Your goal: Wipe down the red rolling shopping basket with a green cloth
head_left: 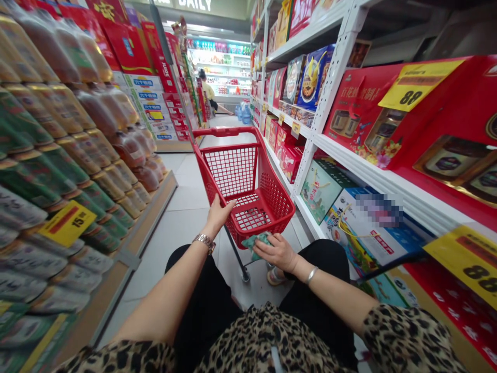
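**In a shop aisle, a cart (pixel 233 171) is steadied**

The near rim of the red cart is clasped by the left hand (pixel 219 212), apparently to keep it from rolling. A green cloth (pixel 252 242) is pinned to the cart's lower edge under the curled fingers of the right hand (pixel 277 251). Bottles (pixel 58 129) are stacked to the left, boxed goods (pixel 388 119) to the right.

The shopping cart (pixel 248 176) is glossy red plastic mesh on a dark metal leg. The green cloth (pixel 254 242) looks soft and matt. The wristwatch (pixel 204 241) and bangle (pixel 311 275) are shiny metal. The leopard-print sleeve (pixel 407 336) is matt fabric. The floor tiles (pixel 182 217) are smooth and faintly glossy, and the gift boxes (pixel 361 103) are glossy card.
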A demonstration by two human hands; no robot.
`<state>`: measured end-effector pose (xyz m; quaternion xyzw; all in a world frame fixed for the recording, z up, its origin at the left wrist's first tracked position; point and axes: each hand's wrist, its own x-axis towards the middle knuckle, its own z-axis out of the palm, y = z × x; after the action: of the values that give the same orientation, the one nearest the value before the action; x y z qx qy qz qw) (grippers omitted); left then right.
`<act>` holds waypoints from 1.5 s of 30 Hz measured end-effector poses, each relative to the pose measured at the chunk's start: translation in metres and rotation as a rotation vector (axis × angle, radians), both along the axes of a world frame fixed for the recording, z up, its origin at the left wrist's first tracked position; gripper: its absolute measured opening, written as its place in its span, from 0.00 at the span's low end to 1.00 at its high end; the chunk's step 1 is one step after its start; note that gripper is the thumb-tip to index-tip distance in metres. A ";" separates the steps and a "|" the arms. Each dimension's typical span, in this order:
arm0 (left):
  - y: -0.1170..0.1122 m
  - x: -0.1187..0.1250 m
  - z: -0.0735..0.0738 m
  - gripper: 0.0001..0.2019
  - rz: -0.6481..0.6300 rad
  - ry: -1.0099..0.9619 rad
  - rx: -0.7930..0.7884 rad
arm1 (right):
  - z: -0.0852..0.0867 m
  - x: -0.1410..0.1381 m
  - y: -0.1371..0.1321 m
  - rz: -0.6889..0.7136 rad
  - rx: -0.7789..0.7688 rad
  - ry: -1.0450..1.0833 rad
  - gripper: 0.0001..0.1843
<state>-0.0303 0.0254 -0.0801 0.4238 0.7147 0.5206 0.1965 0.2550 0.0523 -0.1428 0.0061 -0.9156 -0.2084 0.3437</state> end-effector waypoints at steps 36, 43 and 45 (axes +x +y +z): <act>-0.015 -0.002 0.031 0.40 -0.249 -0.347 0.117 | 0.018 0.002 -0.011 -0.062 0.035 0.056 0.10; -0.016 -0.002 0.028 0.38 -0.248 -0.356 0.129 | 0.038 0.005 -0.011 -0.106 -0.025 0.093 0.18; -0.016 -0.002 0.028 0.38 -0.232 -0.374 0.116 | 0.024 0.004 -0.010 -0.109 -0.042 0.078 0.16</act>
<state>-0.0319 0.0095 -0.0524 0.4100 0.5813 0.6040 0.3594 0.2591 0.0420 -0.1191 -0.0590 -0.9046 -0.2077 0.3676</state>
